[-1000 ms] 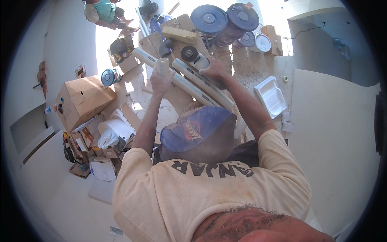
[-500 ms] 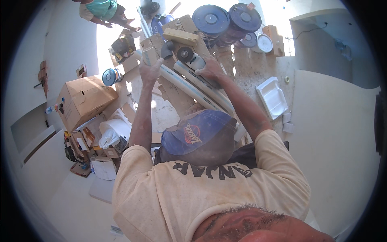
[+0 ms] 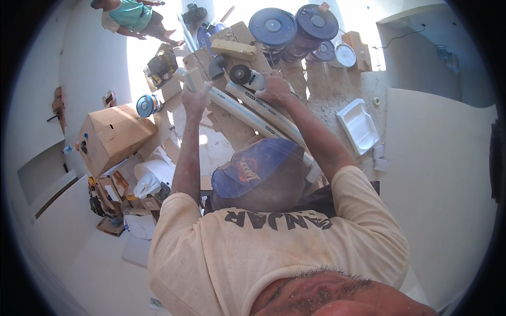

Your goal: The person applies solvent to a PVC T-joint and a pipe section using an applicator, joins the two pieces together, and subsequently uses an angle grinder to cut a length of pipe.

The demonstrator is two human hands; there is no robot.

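My left hand [image 3: 196, 97] is closed around the near pipe [image 3: 245, 113], a long pale plastic tube with a blue stripe, close to its far left end. My right hand [image 3: 276, 88] grips an angle grinder [image 3: 257, 80], whose dark round disc [image 3: 241, 74] points left. Part of the grinder's body is hidden by that hand. A second pale pipe [image 3: 279, 120] runs beside the first one, below the grinder. Just beyond the disc sit a grey pipe elbow [image 3: 216, 67] and a beige block [image 3: 233, 50]. A blue cap [image 3: 253, 171] appears between my forearms.
Several large lidded buckets [image 3: 272, 27] stand beyond the pipes. A white basin [image 3: 359, 126] lies to the right. At the left are a big cardboard box [image 3: 116, 134], a small blue-lidded can [image 3: 148, 105] and piled scraps. Another person [image 3: 134, 18] is at the far left.
The view has shifted slightly. Both hands keep their grips, and the grinder stays near the same spot by the pipes. More of the other person at the far left shows.
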